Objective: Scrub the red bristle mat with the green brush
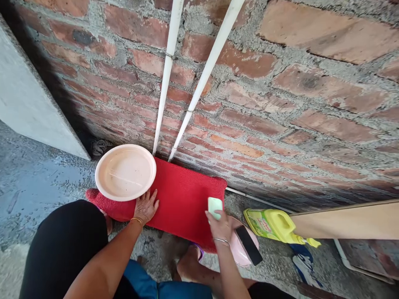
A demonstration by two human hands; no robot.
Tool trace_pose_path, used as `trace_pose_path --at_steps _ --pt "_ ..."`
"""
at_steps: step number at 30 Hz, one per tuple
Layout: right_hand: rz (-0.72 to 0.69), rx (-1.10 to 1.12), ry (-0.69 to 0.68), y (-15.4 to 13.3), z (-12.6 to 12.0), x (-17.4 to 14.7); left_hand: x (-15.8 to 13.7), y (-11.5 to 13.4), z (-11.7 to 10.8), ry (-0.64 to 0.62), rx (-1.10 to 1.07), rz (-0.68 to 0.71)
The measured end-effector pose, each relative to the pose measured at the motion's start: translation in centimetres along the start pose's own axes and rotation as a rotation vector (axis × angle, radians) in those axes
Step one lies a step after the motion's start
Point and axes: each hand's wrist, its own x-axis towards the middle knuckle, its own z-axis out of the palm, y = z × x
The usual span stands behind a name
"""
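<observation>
A red towel-like cloth (183, 199) lies spread over a low oblong surface against the wall. My left hand (146, 207) rests flat on it with the fingers apart, close by the rim of a pale pink basin (99, 176). Over the right end of the cloth, my right hand (220, 227) grips a pale green bar of soap (215, 204) between thumb and fingers. Beside that hand sits a pink round container (238, 255), and a black flat phone-like object (248, 245) lies on top of it.
A yellow detergent jug (274, 224) stands to the right, near a tan board (346, 220). Blue and white footwear (305, 265) is on the wet concrete floor. Two white pipes (166, 74) run down the brick wall (249, 91). A grey slab (37, 91) leans at the left.
</observation>
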Motion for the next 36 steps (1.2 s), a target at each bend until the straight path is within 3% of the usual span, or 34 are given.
trace_pose_path --at_steps 5,9,12,15,21,25,28,32,36 --pt "-0.238 0.082 -0.189 -8.7 4.5 -4.1 0.1 0.0 0.1 0.009 0.002 -0.001" --pt "-0.338 0.034 -0.224 -11.1 6.1 -5.1 0.2 -0.1 0.4 0.013 0.008 -0.001" --pt "-0.281 -0.002 -0.225 -9.4 5.5 -4.2 0.2 -0.1 0.4 0.005 0.013 0.001" --pt "-0.14 0.004 -0.189 -5.9 3.9 -2.8 0.2 -0.1 0.5 0.0 0.016 0.01" --pt "0.19 0.048 0.029 2.5 -0.3 -0.8 0.1 -0.2 0.5 0.016 0.024 0.015" --pt "0.356 0.05 0.144 4.7 -1.9 -1.3 0.2 -0.3 0.4 0.017 0.028 0.013" --pt "0.298 0.085 0.119 2.9 -1.0 -3.0 0.2 -0.3 0.2 0.012 0.028 0.014" --pt "0.081 0.128 -0.103 -2.8 2.2 -6.6 0.1 -0.2 0.0 0.014 0.035 0.014" --pt "-0.166 -0.012 -0.249 -7.3 4.2 -8.8 0.0 -0.2 0.0 0.032 0.048 0.022"
